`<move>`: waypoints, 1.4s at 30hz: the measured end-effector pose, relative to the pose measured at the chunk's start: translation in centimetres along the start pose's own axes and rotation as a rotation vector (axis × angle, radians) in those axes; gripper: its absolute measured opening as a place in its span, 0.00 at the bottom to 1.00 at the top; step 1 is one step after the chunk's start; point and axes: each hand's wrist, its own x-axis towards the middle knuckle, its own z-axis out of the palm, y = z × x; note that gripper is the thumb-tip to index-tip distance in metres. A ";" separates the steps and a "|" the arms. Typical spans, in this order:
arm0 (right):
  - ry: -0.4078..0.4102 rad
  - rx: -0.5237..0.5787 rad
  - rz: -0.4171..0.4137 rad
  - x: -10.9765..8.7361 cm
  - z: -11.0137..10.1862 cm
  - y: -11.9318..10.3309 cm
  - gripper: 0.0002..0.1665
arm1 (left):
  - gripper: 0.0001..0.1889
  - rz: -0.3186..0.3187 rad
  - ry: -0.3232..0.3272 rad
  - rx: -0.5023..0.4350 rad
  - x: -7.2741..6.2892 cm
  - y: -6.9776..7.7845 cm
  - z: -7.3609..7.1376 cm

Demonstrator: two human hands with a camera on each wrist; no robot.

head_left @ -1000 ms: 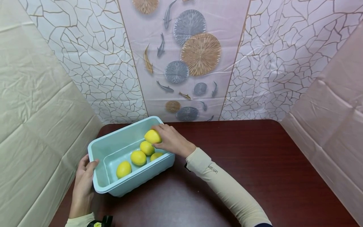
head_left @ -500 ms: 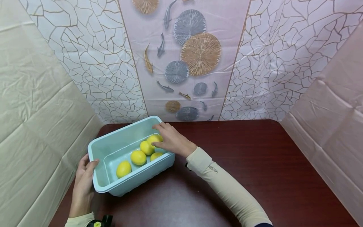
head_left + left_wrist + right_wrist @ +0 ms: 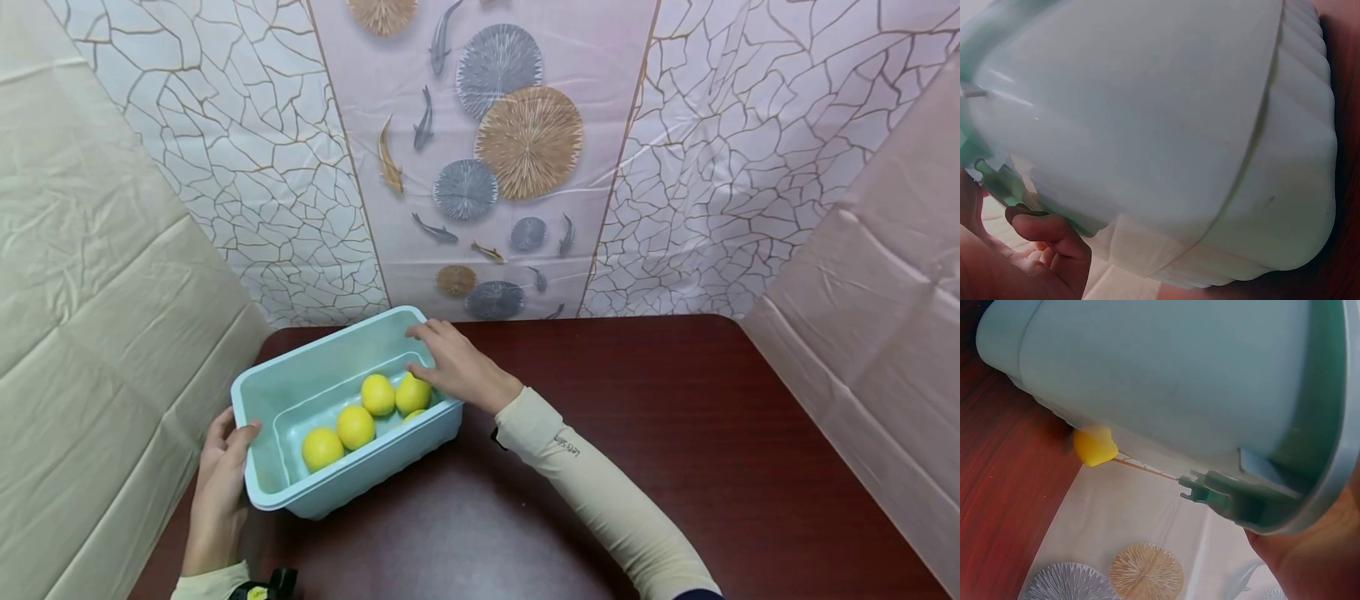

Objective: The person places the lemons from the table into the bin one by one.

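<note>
A pale blue-green plastic bin (image 3: 360,462) stands at an angle on the left of the table. Several yellow lemons lie inside, among them one lemon (image 3: 322,449) at the near left and another lemon (image 3: 413,392) by the right end. My left hand (image 3: 221,475) grips the bin's left end, thumb over the rim; its thumb shows in the left wrist view. Over the right end reaches my right hand (image 3: 461,367), thumb and fingers spread apart with nothing between them, just above the right-hand lemon. Part of a lemon beneath is hidden by the bin's near wall.
The dark red wooden table (image 3: 637,433) extends to the right of the bin. A patterned cloth (image 3: 495,167) hangs behind it, with beige cloth (image 3: 862,317) along the sides. In the right wrist view a yellow rounded thing (image 3: 1094,445) shows beyond the bin's edge.
My right hand has let go of a lemon, which dropped into the bin's right end. The other lemons shifted slightly left. My left hand stays on the rim.
</note>
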 end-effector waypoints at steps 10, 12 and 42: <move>0.077 0.045 0.011 -1.2 -0.4 -0.1 0.23 | 0.33 0.007 0.004 -0.003 0.0 0.0 0.1; 0.103 0.049 0.018 -1.6 -0.5 0.1 0.22 | 0.33 0.011 0.005 -0.004 0.0 0.0 0.1; 0.072 0.443 0.411 -0.4 0.5 3.7 0.22 | 0.36 0.015 -0.013 0.000 -0.1 0.0 -0.1</move>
